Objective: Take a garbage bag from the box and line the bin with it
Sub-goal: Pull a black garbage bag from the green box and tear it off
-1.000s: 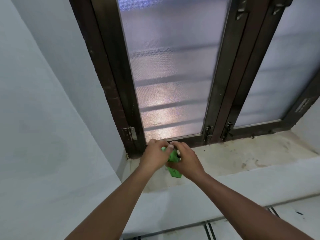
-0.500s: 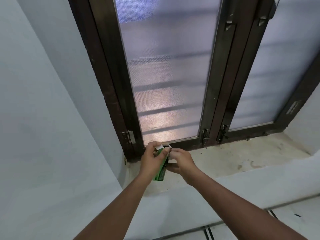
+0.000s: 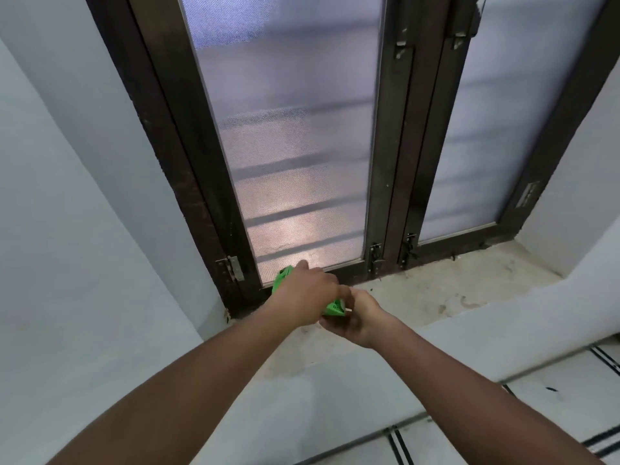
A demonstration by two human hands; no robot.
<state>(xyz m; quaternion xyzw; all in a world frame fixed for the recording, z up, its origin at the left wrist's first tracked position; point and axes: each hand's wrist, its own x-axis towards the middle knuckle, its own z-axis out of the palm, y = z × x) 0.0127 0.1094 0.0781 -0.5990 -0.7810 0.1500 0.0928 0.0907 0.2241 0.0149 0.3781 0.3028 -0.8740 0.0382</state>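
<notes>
now both hands (image 3: 307,297) (image 3: 360,317) hold green box (image 3: 281,278) lying diagonally, upper-left to lower-right.

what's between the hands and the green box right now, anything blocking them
Nothing visible. Both hands are already on the green box above the window sill: the left hand covers most of it from above, and the right hand holds its near end. No bag or bin is in view.

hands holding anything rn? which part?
Green box, held in both hands: left hand wraps over its middle, right hand grips its near end from below. No bag visible yet.
</notes>
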